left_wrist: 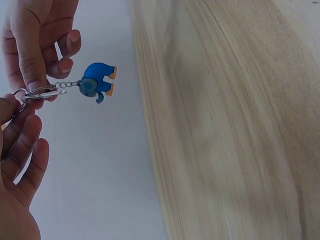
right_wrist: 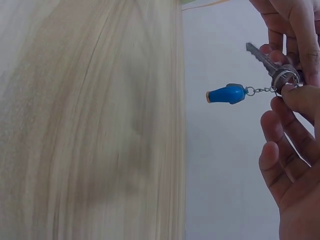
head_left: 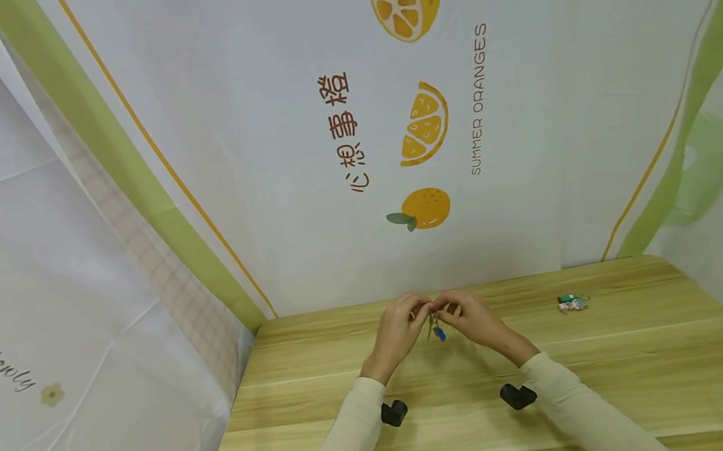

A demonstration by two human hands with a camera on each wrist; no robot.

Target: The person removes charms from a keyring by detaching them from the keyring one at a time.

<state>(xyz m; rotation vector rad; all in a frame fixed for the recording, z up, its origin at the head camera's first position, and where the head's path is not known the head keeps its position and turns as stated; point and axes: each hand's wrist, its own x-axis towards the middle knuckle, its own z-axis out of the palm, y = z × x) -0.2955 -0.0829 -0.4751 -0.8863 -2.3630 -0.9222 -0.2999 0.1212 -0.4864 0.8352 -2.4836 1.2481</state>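
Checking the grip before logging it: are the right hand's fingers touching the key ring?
Touching. In the right wrist view the right hand pinches the key ring with its thumb, no gap visible; the blue charm hangs free.

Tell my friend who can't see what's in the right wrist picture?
Two hands pinch a metal key ring between them. A silver key sticks out from it, and a small blue charm dangles on a chain beside a wooden table.
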